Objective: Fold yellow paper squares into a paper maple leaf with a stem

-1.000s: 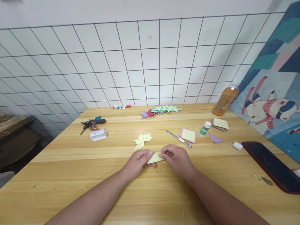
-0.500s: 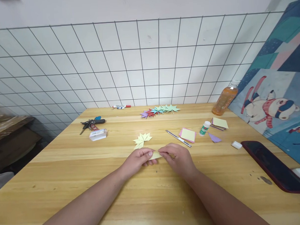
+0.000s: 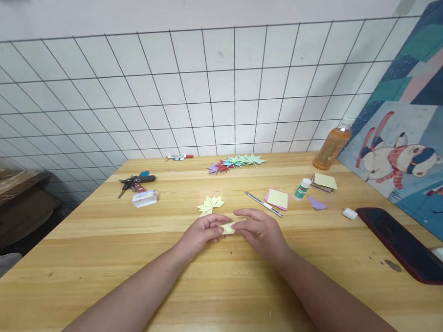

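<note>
One folded yellow paper (image 3: 227, 228), lower centre of frame, long axis roughly left-right: left hand (image 3: 202, 233) pinches its left end; right hand (image 3: 261, 231) touches the right end, can't tell if pinching.

The wood-grain table (image 3: 197, 294) carries a pale-yellow folded-paper fan (image 3: 211, 203), keys (image 3: 128, 182), a glue stick (image 3: 302, 189), an amber drink bottle (image 3: 332, 148) and, probably, a slim craft knife (image 3: 263, 204).
</note>
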`<state>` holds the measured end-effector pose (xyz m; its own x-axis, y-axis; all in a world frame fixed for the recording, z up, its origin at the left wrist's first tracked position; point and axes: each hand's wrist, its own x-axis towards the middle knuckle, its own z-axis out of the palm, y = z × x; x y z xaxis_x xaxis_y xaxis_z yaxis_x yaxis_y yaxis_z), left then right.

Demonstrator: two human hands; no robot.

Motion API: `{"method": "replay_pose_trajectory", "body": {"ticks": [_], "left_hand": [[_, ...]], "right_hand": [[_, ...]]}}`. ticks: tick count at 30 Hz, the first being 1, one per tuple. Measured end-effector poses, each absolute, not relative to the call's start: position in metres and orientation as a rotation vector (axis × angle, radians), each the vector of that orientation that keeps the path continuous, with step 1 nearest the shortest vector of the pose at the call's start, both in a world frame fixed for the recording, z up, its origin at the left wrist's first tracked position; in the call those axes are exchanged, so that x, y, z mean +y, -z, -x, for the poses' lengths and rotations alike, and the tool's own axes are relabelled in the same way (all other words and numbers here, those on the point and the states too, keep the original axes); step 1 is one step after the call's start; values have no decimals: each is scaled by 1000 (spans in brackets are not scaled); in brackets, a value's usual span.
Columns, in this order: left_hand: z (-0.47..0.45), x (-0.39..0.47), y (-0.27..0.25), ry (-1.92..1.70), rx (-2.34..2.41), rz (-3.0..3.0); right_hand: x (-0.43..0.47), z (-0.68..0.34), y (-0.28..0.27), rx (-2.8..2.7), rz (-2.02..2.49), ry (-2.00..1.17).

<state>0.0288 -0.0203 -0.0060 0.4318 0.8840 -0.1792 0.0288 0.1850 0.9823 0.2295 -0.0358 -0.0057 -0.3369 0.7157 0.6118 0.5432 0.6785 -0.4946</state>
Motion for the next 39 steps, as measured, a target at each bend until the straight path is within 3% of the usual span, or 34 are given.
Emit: {"method": "replay_pose_trajectory", "body": {"ticks": [12,23,39], "left_hand": [[-29,-19,5,-846,970,-1228],[-37,-26,9,-860,979,-1164],[-41,-29,9,-680,973,-1164]], "right_hand": [[-38,-227,2,-2169,914,-240],[-36,-219,11,-1810,1105,-953],[-35,-213,6,-1533,1305,-977]]}}
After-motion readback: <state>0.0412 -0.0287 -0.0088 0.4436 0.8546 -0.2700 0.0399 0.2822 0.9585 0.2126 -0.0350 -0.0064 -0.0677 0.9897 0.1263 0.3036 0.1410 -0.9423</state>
